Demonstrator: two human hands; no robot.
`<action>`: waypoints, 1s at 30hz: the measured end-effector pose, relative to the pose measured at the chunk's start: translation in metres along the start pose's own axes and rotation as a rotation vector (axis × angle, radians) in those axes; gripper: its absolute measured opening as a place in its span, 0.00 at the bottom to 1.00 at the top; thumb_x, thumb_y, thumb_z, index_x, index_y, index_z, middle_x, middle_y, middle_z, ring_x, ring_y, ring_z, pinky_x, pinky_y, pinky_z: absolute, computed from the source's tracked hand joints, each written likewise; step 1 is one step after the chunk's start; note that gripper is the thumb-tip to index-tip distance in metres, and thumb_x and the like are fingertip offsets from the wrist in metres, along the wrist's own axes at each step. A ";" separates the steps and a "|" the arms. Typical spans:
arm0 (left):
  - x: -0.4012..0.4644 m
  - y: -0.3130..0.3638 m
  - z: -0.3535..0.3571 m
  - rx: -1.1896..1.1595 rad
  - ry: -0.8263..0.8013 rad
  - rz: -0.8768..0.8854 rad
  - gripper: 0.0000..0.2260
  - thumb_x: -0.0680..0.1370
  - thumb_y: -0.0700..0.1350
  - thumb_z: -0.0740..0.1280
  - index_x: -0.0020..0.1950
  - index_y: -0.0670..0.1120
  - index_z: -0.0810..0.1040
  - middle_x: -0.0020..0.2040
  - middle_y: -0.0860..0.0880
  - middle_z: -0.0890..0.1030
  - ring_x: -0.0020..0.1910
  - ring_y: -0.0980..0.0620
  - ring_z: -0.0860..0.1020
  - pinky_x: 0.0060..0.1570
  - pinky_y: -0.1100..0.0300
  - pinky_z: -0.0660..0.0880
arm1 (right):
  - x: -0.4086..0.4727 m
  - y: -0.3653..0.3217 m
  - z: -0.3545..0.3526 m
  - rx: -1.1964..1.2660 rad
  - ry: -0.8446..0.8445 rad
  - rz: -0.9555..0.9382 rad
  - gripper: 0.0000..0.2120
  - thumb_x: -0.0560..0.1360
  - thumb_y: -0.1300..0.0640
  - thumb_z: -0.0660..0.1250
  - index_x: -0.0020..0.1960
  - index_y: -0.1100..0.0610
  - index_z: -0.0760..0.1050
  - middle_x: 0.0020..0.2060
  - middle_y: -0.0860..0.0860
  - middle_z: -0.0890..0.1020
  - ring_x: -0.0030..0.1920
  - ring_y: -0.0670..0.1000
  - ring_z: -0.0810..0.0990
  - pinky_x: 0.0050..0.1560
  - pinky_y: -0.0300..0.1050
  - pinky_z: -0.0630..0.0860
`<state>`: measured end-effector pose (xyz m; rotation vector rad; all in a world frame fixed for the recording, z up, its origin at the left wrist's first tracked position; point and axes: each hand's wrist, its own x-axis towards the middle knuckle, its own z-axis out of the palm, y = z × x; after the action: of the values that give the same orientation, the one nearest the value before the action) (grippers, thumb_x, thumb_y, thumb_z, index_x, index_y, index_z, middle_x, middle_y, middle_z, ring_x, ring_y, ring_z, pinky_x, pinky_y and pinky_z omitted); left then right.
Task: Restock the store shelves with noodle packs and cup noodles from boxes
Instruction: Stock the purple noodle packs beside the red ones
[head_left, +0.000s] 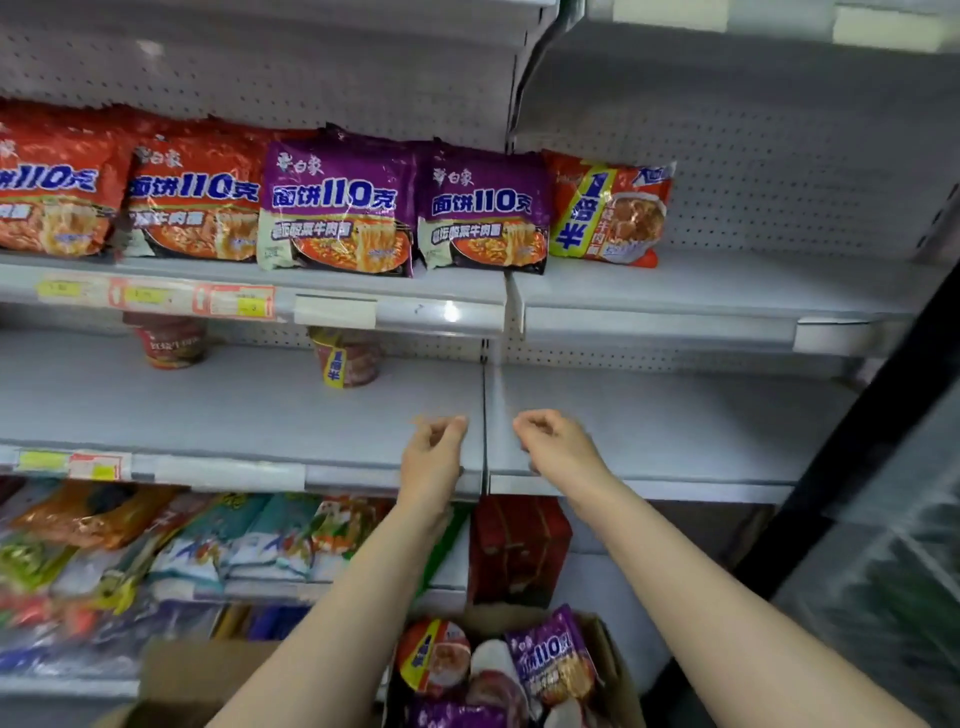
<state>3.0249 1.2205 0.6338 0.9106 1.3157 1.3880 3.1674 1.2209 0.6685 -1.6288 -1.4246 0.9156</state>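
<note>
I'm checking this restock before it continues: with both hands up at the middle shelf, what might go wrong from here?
1. The left hand and right hand hold nothing, so no stock is moving yet.
2. The two cup noodles stand far back under the upper shelf; new cups pushed in could topple them.
3. The box below is crammed with mixed packs and cups, so one may spill out when another is pulled.

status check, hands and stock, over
Left hand and right hand loosely curled, holding nothing, over middle shelf. Two cup noodles at its back. Box below holds more. Nothing blocking.
</note>
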 end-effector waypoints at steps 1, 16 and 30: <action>-0.004 -0.010 0.003 -0.002 0.006 -0.025 0.04 0.81 0.51 0.67 0.49 0.51 0.77 0.49 0.50 0.79 0.49 0.52 0.78 0.57 0.48 0.77 | -0.003 0.010 -0.002 -0.007 -0.009 0.018 0.03 0.80 0.49 0.65 0.48 0.44 0.76 0.49 0.45 0.81 0.55 0.51 0.80 0.62 0.53 0.78; -0.076 -0.205 -0.025 0.265 0.053 -0.528 0.11 0.79 0.56 0.68 0.50 0.49 0.81 0.50 0.42 0.82 0.50 0.45 0.80 0.57 0.46 0.78 | -0.058 0.196 0.028 -0.184 -0.190 0.438 0.19 0.82 0.51 0.62 0.56 0.69 0.79 0.52 0.64 0.83 0.53 0.62 0.81 0.59 0.56 0.76; -0.055 -0.389 -0.087 0.556 -0.070 -0.788 0.15 0.79 0.57 0.68 0.58 0.47 0.77 0.51 0.46 0.83 0.49 0.47 0.83 0.51 0.50 0.81 | -0.075 0.382 0.125 -0.200 -0.314 0.906 0.16 0.83 0.51 0.61 0.62 0.61 0.78 0.58 0.58 0.82 0.53 0.56 0.80 0.45 0.39 0.73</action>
<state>3.0141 1.1197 0.2446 0.6496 1.7804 0.3828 3.2142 1.1285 0.2733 -2.4257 -0.9452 1.6190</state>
